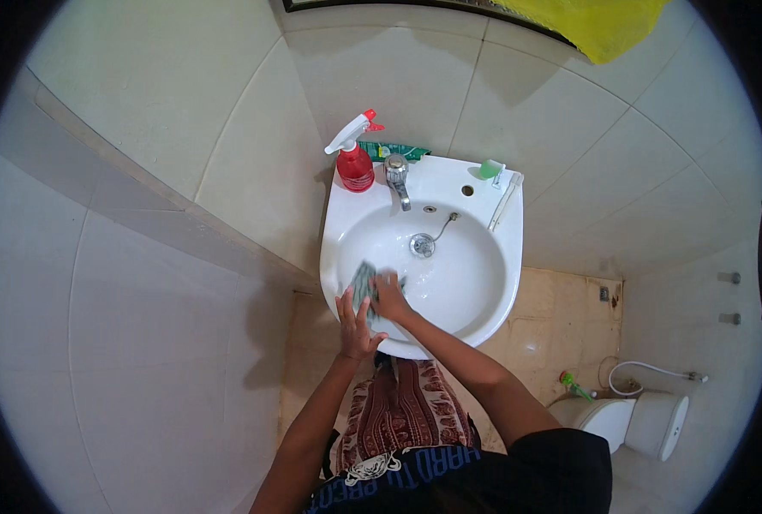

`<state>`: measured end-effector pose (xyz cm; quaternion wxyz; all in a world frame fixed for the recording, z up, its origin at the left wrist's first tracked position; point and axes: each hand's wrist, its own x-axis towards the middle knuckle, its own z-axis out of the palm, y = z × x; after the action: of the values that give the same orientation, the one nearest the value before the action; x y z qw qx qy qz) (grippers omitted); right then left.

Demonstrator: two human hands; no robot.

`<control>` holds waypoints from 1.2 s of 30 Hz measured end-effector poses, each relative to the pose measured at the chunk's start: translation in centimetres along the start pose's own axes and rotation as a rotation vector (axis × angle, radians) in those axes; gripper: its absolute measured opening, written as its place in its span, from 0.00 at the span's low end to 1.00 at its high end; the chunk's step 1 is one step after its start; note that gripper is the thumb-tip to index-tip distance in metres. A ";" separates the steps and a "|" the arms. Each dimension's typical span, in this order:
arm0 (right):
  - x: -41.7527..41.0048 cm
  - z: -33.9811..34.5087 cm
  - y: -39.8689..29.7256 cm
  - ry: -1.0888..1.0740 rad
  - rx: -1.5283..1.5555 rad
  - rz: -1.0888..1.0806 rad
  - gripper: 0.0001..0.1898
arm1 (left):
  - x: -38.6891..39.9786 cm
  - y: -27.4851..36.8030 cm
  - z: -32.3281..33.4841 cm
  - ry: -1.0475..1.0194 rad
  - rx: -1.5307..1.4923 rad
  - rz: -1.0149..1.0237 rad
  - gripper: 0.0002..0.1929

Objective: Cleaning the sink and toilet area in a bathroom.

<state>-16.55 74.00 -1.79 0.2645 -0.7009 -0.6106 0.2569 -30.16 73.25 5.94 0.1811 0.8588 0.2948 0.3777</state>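
Observation:
My right hand [390, 297] grips a grey-green cloth [363, 283] and presses it on the left inner wall of the white ceramic washbasin [477, 283]. The cloth is blurred at its edges. Beside it, my left hand [356, 331] rests at the basin's front left rim with its fingers spread, the fingertips close to the cloth; it holds nothing. A metal drain fitting [422, 245] with a short chain lies in the bowl, which looks wet. Behind the bowl stands a chrome tap [397, 177].
A red spray bottle [356, 168] stands left of the tap, before a green packet [397, 151]. A green item [490, 169] and a toothbrush-like white item [505, 204] lie at the right ledge. A toilet [618, 421] stands at lower right; a tiled wall rises left.

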 end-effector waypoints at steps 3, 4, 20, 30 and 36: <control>5.4 -0.3 -3.5 0.596 0.342 0.110 0.27 | 0.0 0.0 -0.7 -0.005 0.003 -0.032 0.39; 6.2 0.0 -1.7 0.652 0.260 0.087 0.26 | 1.2 0.9 0.5 -0.001 -0.084 -0.040 0.39; -9.4 -16.2 1.4 -0.281 -0.619 0.303 0.19 | 1.8 1.6 -2.1 0.035 -0.228 -0.223 0.44; -5.0 -5.5 0.1 -0.260 -0.124 -0.143 0.14 | 1.7 1.4 -2.2 0.026 -0.201 -0.200 0.41; -0.2 -7.2 5.0 0.089 -0.298 -0.193 0.10 | 1.8 1.5 -2.1 -0.001 -0.191 -0.202 0.39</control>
<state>-8.06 72.80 0.00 0.2080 -0.6809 -0.6941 0.1060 -30.22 73.42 9.09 0.2991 0.8038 0.3426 0.3836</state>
